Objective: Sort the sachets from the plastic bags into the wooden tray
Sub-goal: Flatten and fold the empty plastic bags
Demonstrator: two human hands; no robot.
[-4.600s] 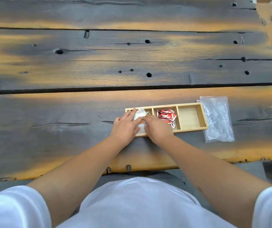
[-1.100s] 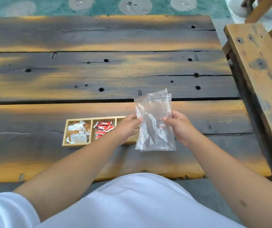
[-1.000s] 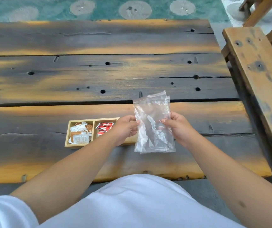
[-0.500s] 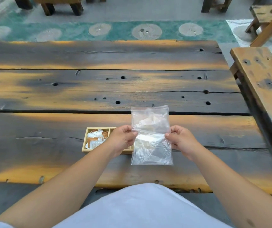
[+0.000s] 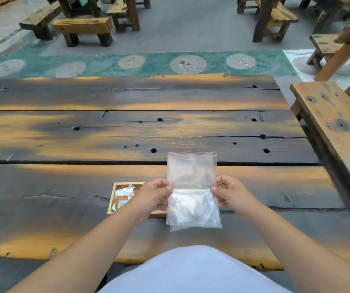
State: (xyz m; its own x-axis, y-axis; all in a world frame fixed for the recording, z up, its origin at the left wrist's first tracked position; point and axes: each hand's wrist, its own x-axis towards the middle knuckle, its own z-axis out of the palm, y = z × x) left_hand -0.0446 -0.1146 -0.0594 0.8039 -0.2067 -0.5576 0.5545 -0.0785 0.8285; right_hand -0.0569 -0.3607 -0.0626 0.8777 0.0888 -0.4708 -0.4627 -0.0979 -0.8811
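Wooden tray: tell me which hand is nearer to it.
Left. The left hand is over the wooden tray, hiding part of it; the right hand is off to its right, beyond the plastic bag both hold.

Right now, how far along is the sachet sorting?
Done: white and orange sachets lie in the light wooden tray's left compartment. In hand: left hand and right hand pinch the clear plastic zip bags upright above the dark plank table. Left: cannot tell; the hands and bags hide the other compartments.
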